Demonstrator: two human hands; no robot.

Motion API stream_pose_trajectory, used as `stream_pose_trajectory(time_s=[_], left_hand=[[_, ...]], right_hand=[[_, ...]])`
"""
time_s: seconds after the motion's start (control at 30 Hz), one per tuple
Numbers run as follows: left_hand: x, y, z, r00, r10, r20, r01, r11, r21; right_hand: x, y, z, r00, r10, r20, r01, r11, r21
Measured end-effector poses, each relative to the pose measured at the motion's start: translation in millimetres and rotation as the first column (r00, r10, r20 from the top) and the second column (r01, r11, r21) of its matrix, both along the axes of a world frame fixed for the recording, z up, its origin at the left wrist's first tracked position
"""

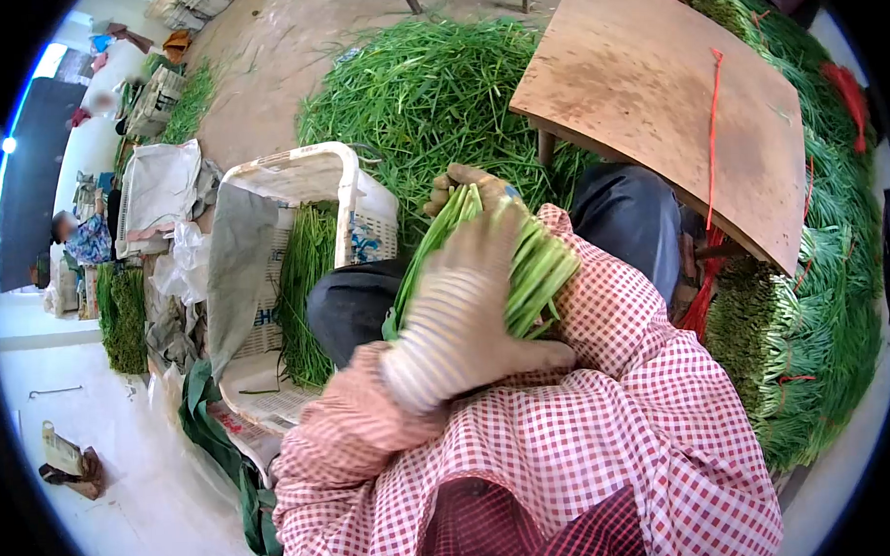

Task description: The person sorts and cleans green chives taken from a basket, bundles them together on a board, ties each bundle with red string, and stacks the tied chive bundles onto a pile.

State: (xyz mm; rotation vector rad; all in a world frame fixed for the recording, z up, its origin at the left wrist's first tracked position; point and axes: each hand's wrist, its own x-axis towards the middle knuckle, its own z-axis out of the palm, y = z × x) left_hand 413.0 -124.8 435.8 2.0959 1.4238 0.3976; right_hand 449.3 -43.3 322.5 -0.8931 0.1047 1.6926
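A bundle of green chives (548,274) lies across my lap, its pale cut ends toward the right. My right hand (471,179), in a soiled glove, is wrapped round the far side of the bundle; its palm and most of its fingers are hidden by the stalks. Over the near side lies my left hand (465,292) in a striped knitted glove, back upward. Its thumb sticks out to the right and its fingers stretch flat along the chives, smeared by motion.
A large heap of loose chives (429,92) covers the floor ahead. On the left stands a white plastic basket (349,198) with chives inside. A wooden board on legs (644,95), with a red tie across it, is at right. Tied bundles (820,363) are stacked beyond. Another person (91,236) is far left.
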Motion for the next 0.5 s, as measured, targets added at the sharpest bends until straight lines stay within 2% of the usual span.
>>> stream_pose_trajectory(time_s=[0.03,0.07,0.1,0.13,0.17,0.2,0.27,0.3,0.33,0.37,0.4,0.43,0.5], left_hand=[[12,-7,-5,0.981,0.019,-0.192,-0.021,1.0,-0.008],[17,-9,-10,0.98,0.023,-0.196,-0.025,1.0,-0.007],[20,-11,-16,0.949,0.026,-0.315,0.006,0.995,0.101],[20,-12,-20,0.903,0.043,-0.427,0.049,0.978,0.202],[17,-11,-23,0.903,0.047,-0.427,0.046,0.978,0.205],[8,-8,-23,0.887,0.148,-0.437,-0.055,0.974,0.219],[-14,3,-23,0.871,0.302,-0.388,-0.234,0.949,0.212],[-23,5,-20,0.872,0.374,-0.315,-0.343,0.927,0.151],[-38,2,-33,0.934,0.348,-0.081,-0.343,0.937,0.074],[-46,1,-41,0.934,0.318,0.163,-0.322,0.947,-0.003],[-51,1,-49,0.935,0.331,0.126,-0.323,0.943,-0.08],[-52,4,-47,0.934,0.334,0.128,-0.327,0.942,-0.074],[-51,5,-44,0.932,0.356,0.062,-0.344,0.926,-0.155]], right_hand=[[6,6,-3,1.0,0.005,-0.005,-0.005,1.0,0.004],[19,17,-10,0.957,0.274,-0.092,-0.273,0.962,0.018],[25,22,-17,0.838,0.519,-0.169,-0.518,0.854,0.055],[22,18,-17,0.875,0.454,-0.168,-0.456,0.89,0.03],[24,15,-21,0.874,0.457,-0.168,-0.458,0.888,0.033],[28,13,-26,0.85,0.489,0.198,-0.527,0.798,0.291],[27,18,-14,0.759,0.554,0.341,-0.624,0.769,0.14],[29,15,-10,0.761,0.555,0.335,-0.624,0.768,0.145],[31,12,-8,0.813,0.573,0.106,-0.582,0.79,0.191],[34,8,-8,0.813,0.568,-0.129,-0.534,0.816,0.223],[37,3,-13,0.805,0.556,-0.207,-0.494,0.822,0.286],[41,1,-15,0.803,0.56,-0.204,-0.497,0.818,0.291],[49,-7,-19,0.737,0.56,-0.378,-0.332,0.788,0.519]])
